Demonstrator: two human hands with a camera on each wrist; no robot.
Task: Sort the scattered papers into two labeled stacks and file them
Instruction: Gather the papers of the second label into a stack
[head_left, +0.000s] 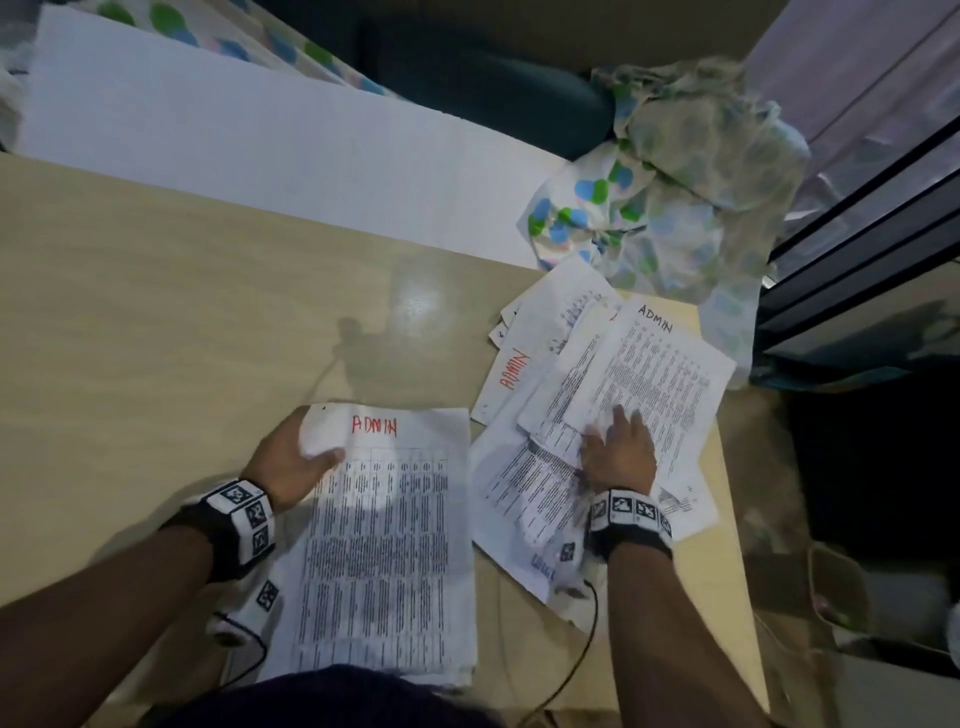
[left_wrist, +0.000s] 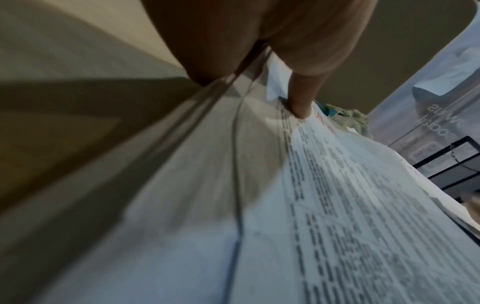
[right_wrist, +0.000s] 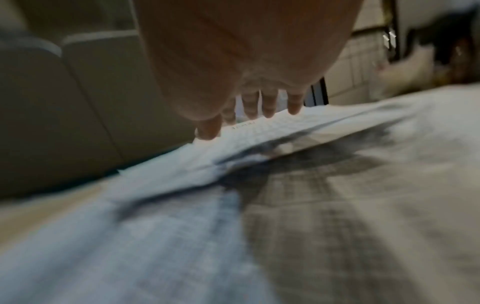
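The left hand pinches the top-left corner of the red-lettered ADMIN stack, thumb on top, near the tabletop's front edge. The right hand lies flat, fingers spread, on the scattered papers beside it.

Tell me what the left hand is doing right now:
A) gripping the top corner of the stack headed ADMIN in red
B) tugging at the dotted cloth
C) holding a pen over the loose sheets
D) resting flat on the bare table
A: the left hand grips the upper left corner of the stack headed ADMIN in red, thumb on top, while the right hand lies spread on the loose sheets.
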